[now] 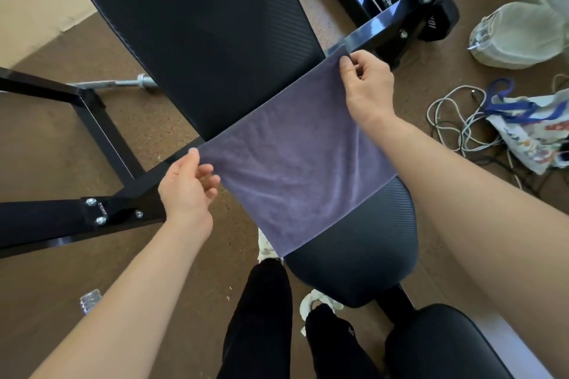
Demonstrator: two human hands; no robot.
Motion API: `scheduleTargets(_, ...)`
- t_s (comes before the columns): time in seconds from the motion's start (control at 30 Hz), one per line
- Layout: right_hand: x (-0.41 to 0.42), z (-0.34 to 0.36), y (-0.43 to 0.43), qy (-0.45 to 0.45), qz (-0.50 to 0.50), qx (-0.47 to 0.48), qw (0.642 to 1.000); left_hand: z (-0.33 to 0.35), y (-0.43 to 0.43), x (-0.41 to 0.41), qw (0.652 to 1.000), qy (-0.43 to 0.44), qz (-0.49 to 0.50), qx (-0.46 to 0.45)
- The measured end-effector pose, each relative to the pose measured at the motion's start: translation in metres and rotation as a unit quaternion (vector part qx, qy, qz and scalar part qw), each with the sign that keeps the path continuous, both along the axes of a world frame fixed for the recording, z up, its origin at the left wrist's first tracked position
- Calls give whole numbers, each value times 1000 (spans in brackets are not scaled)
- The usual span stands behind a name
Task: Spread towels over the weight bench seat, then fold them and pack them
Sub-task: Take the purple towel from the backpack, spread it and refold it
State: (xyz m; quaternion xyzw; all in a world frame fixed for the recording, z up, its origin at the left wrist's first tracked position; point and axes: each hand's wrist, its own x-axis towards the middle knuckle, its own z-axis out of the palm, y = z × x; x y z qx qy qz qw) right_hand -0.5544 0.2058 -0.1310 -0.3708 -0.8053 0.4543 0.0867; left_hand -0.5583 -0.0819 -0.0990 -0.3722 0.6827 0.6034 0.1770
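Purple towel [295, 169] lay flat across seat [363, 255], far edge at backrest [200, 40] seam. Left hand [184, 188] pinched the left far corner, right hand [368, 86] the right; long axis ran between them, hands equally near.

Dumbbells [431, 9], pale sneaker [517, 34], tangled cables [455, 120], perhaps a printed bag [529, 129].
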Motion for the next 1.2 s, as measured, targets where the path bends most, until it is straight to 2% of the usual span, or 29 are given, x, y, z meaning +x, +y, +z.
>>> scheduleTargets(0.13,11,-13,5,1,-69,26,997,-11,-5,-5,998,-8,54,13)
scheduleTargets(0.27,53,-32,-3,-28,-124,49,991,-26,-7,19,998,-56,20,-4)
scheduleTargets(0.37,93,-47,-13,-67,-174,41,982,-43,-5,48,991,-130,-9,-10)
scheduleTargets(0.47,126,-60,-21,-108,-240,-17,965,-59,3,74,981,-183,-58,-11)
scheduleTargets(0.57,145,-68,-24,-160,-285,-72,942,-69,12,98,972,-195,-131,7)
scheduleTargets(0.67,156,-72,-23,-236,-304,-126,914,-77,17,112,966,-202,-160,-2)
scheduleTargets(0.83,166,-72,-19,-173,-333,-226,899,-84,21,124,956,-251,-143,-50)
scheduleTargets(0.97,174,-72,-13,-165,-353,-292,873,-87,17,140,941,-293,-158,-54)
scheduleTargets(1.1,182,-61,-10,-143,-368,-332,857,-73,14,155,946,-272,-173,-48)
scheduleTargets(1.2,196,-55,-14,-137,-390,-317,854,-57,7,164,954,-235,-182,-50)
